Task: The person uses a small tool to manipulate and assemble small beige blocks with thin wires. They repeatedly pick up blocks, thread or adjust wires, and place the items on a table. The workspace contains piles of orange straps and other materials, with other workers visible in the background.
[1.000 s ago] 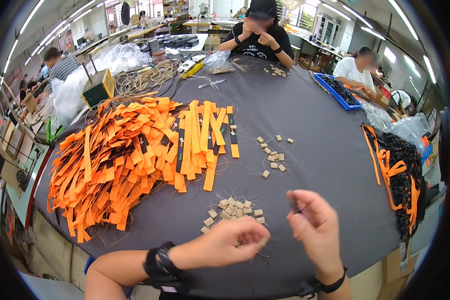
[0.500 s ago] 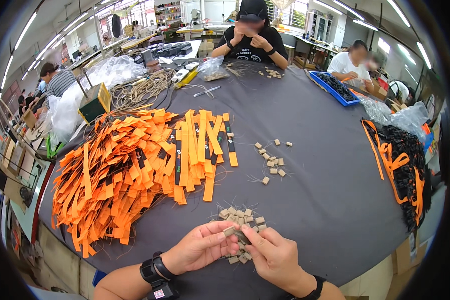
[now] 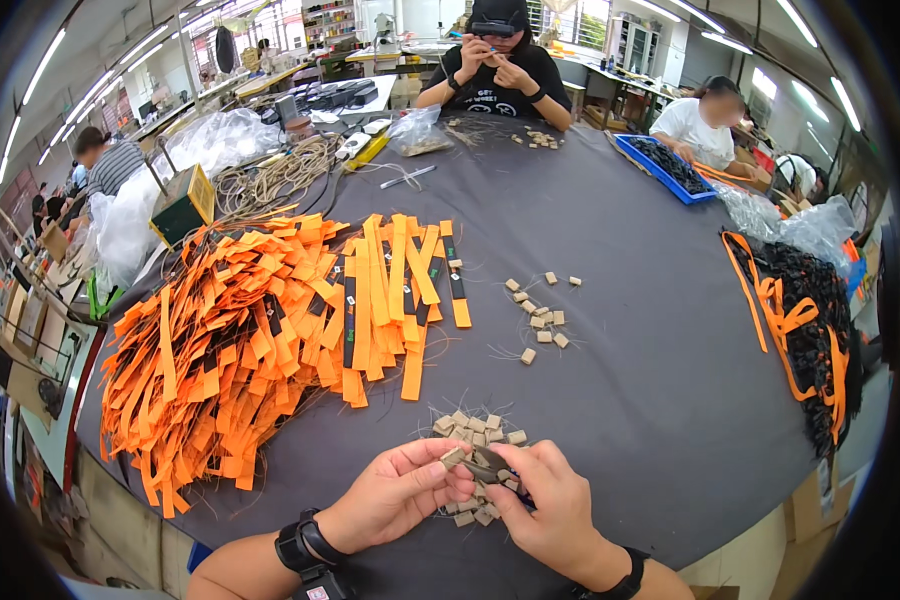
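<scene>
Between the thumb and fingers of my left hand (image 3: 402, 492) is a small beige fabric piece (image 3: 452, 458). My right hand (image 3: 555, 505) grips dark thread snips (image 3: 490, 461), their blades pointing left, close beside that piece. Beneath both hands lies a pile of similar beige pieces (image 3: 467, 425) with thin loose threads sticking out; my fingers hide part of it. Farther off, a smaller scatter of the same pieces (image 3: 538, 322) rests on the dark-covered table (image 3: 650, 400).
A large heap of orange and black strips (image 3: 240, 350) fills the left side. Behind it are coiled cord (image 3: 290, 175) and a green-yellow box (image 3: 182, 205). Black-and-orange straps (image 3: 805, 330) and a blue tray (image 3: 670, 170) lie right. A person (image 3: 495, 75) sits opposite.
My right hand has opened its grip slightly, and the snips show more, with blades apart near the beige piece. The left hand keeps its hold. The whole view has shifted a little.
</scene>
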Tool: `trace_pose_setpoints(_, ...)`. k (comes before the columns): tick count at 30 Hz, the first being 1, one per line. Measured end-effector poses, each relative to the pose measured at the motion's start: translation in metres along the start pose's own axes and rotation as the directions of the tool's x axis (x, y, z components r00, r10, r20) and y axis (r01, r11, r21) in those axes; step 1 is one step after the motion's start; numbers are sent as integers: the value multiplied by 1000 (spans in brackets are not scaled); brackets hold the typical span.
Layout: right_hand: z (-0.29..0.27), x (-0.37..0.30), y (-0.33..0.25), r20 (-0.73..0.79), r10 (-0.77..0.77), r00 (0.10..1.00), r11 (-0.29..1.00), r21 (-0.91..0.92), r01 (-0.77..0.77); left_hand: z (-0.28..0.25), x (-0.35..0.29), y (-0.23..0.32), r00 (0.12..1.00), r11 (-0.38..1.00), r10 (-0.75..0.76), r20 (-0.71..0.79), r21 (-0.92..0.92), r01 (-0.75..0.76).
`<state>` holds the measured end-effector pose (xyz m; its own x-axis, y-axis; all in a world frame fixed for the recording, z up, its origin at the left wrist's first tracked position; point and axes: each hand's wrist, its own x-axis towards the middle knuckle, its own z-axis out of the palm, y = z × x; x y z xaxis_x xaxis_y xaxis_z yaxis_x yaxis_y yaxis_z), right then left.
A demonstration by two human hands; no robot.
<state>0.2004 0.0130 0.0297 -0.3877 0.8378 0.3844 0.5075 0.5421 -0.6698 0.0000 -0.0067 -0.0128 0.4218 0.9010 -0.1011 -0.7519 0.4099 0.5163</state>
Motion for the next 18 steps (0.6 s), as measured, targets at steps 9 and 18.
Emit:
trace_pose_setpoints(9,4,-4,11,-36,-143,989,984,-114,138,-3,1,-4,999,995,-27,42,-91,31)
trace_pose_setpoints(18,3,-4,12,-34,-146,989,981,-137,140,-5,3,-4,998,996,-31,55,-84,35)
